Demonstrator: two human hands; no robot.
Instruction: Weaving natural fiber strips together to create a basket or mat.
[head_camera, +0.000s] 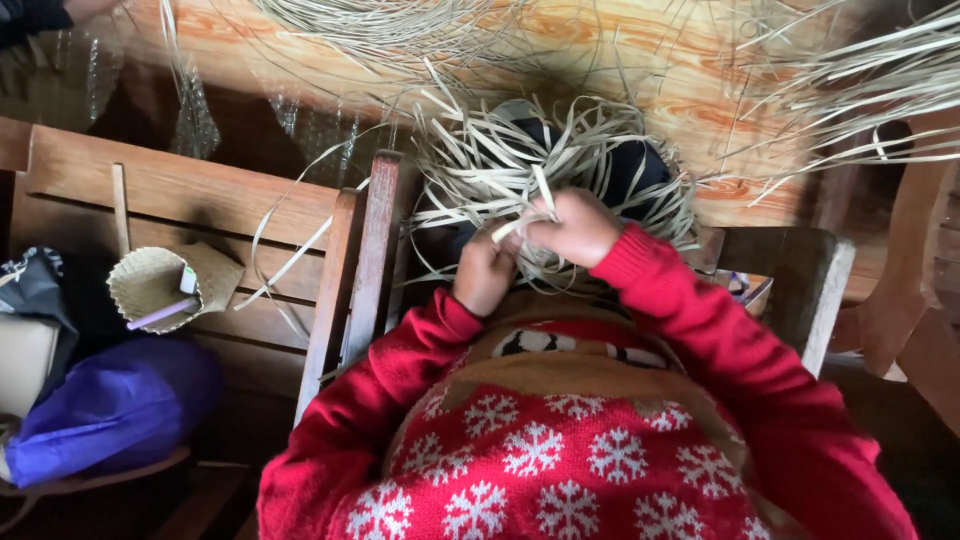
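1. The left hand (484, 272) is closing around a cluster of pale, flat straw strips (520, 165), with its fingers curled in and gripping them near the middle of the bundle.
2. The right hand (572, 228) is pinching the same strips from above, with its fingertips pressing against them just beside the left hand; the two hands are nearly touching.
3. The strips are fanning out in all directions from the point where the hands are meeting, sitting in front of the person's chest and above a dark rounded form (630, 165) that is mostly hidden under them.
4. Both arms are wearing the sleeves of a red knitted sweater with white snowflakes (560, 450), which is filling the lower part of the view.
5. More loose straw strips (860, 90) are lying spread over the orange-brown wooden worktop (640, 70) beyond the hands.
6. To the left, a slatted brown wooden chair (200, 200) is carrying a small woven straw cone-shaped basket (155, 285) with a thin lilac stick resting in it.
7. A purple fabric bag (115, 410) is lying near the basket, lower on the left.
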